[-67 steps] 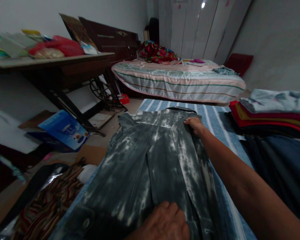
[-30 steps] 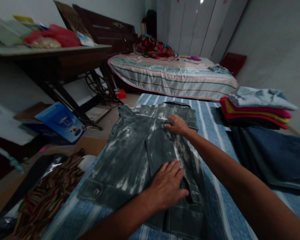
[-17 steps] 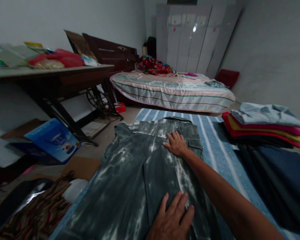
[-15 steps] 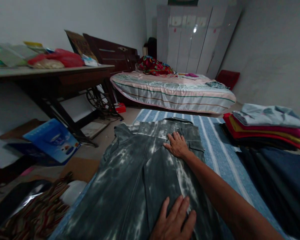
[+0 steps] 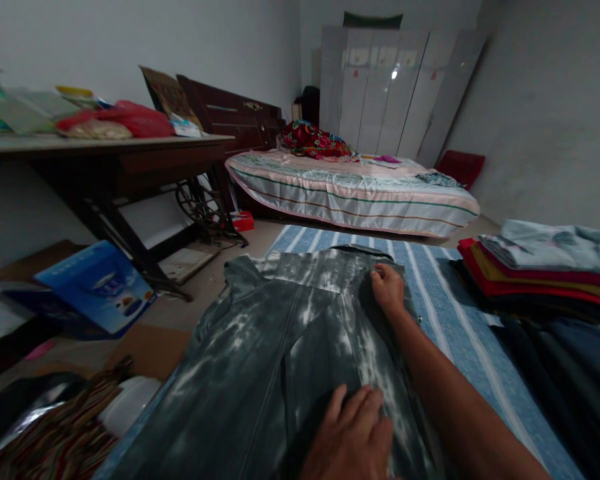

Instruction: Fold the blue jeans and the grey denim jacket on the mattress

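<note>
A dark grey shirt (image 5: 240, 353) with pale tie-dye streaks is spread over the blue striped sheet, its collar at the far end. My right hand (image 5: 389, 288) is closed at the shirt's far right shoulder, with the fingertips pinching the cloth. The fabric just beside that hand is lifted and bunched. Nearer to me, my left hand (image 5: 353, 430) rests open on the lower right part of the shirt, fingers extended over a long fold. A sleeve-like strip lies along the shirt's middle.
Folded clothes (image 5: 545, 273) are stacked on the right, beside dark folded trousers (image 5: 570, 373). The striped sheet (image 5: 440, 320) runs under everything. At left are a sewing machine table (image 5: 155, 143), a blue box (image 5: 100, 287) and striped cloth (image 5: 55, 427). A bed (image 5: 350, 193) stands beyond.
My right hand has gone from lying flat on the shirt to pinching its right shoulder, further right and slightly away from me. The cloth there has lifted. My left hand stays nearly in place.
</note>
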Motion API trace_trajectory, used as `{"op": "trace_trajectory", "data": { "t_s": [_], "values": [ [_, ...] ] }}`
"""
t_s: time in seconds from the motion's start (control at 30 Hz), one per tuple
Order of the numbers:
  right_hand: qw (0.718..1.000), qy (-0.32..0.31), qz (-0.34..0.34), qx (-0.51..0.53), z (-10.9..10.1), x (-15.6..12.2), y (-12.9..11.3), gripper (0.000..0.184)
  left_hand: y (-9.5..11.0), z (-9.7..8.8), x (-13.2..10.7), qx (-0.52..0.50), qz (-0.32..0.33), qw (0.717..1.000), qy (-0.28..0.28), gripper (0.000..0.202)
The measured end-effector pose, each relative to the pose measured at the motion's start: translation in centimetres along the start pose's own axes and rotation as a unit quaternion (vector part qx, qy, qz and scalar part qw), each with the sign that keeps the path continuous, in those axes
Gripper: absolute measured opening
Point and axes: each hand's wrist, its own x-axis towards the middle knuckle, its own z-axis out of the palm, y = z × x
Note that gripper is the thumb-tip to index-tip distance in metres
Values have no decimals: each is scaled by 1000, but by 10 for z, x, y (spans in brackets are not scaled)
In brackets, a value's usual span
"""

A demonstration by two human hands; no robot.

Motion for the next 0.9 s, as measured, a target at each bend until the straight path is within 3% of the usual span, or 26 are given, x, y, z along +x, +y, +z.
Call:
{"op": "trace_trajectory", "data": {
  "t_s": [0.1, 0.17, 0.33, 0.53, 0.9],
  "values": [
    [999, -28, 24, 23, 0, 20, 7, 30, -19, -32, 47, -6, -74, 997, -20, 41],
    [997, -56, 37, 37, 3, 30, 8, 26, -31, -38, 79, 3, -101, 995, -25, 42],
    [987, -119, 85, 64, 11, 48, 7, 29, -58, -13, 130, 37, -127, 991, 4, 52],
    [969, -146, 147, 133, 13, 51, 7, 23, -71, 10, 133, 26, -141, 989, 37, 58],
    [925, -152, 231, 261, 4, 48, -4, 28, -69, 8, 132, 35, -141, 989, 32, 58]
  ]
}}
